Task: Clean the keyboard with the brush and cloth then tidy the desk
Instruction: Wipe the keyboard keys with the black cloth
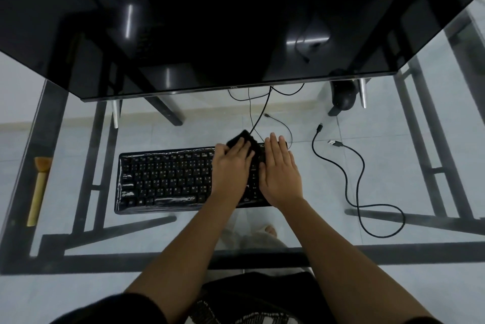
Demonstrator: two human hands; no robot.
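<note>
A black keyboard point(168, 179) under a shiny clear cover lies on the glass desk point(328, 166). Both my hands are on its right part. My left hand point(231, 166) presses a black cloth point(245, 138) onto the keys, fingers fairly straight; the cloth sticks out past the keyboard's far edge. Beside it, my right hand point(280, 170) lies flat with straight fingers on the right end of the keyboard. A brush point(39, 187) with a pale wooden handle and orange-brown bristles lies at the desk's far left edge.
A large dark monitor point(223, 22) overhangs the back of the desk. A black USB cable point(359, 179) snakes loosely to the right of the keyboard. Thin black wires point(262, 106) run from under the monitor. A black mouse point(343, 99) sits back right.
</note>
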